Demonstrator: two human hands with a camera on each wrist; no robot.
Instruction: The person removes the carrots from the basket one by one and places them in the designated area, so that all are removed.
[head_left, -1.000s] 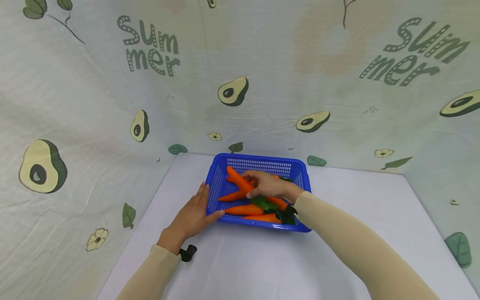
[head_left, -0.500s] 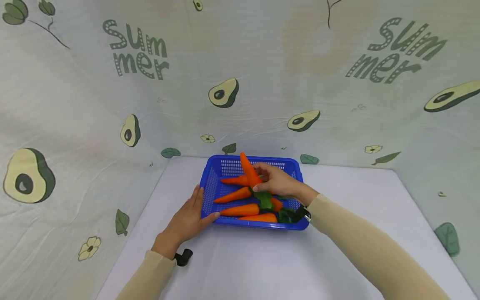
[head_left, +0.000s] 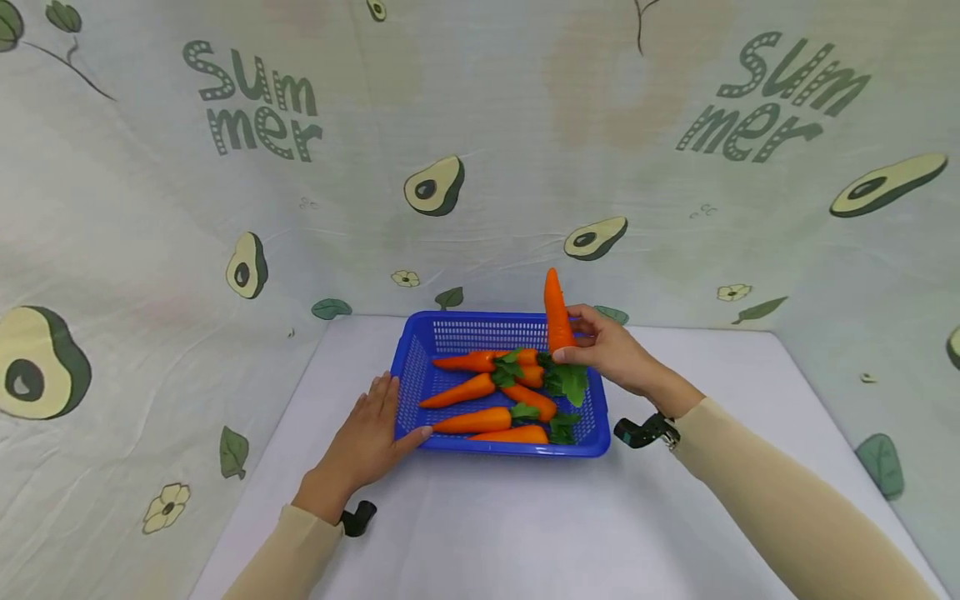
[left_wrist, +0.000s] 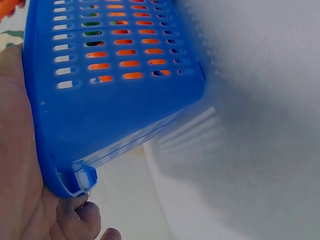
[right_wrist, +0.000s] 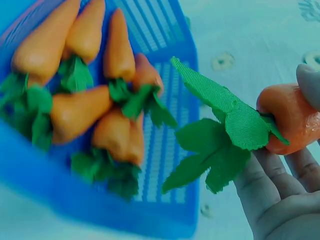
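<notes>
A blue plastic basket (head_left: 495,447) holds several orange carrots with green leaves, among them one carrot (head_left: 459,390) pointing left. My right hand (head_left: 611,354) pinches another carrot (head_left: 557,308) between thumb and fingers above the basket's right end. Its tip points up, and its green leaves (right_wrist: 215,155) hang below the grip in the right wrist view. My left hand (head_left: 367,437) lies along the basket's left end with fairly straight fingers, the thumb at the front rim. In the left wrist view its palm (left_wrist: 17,150) is against the rim.
The basket stands on a white table (head_left: 480,533) near its back edge. Behind and to the left hangs a pale cloth (head_left: 510,108) printed with avocados and lettering. Dark wrist cameras, such as the right one (head_left: 641,432), stick out below the wrists.
My right hand has lifted the carrot from the pile and carried it to the right, turning its tip upward. The left hand has kept its place at the basket's left end.
</notes>
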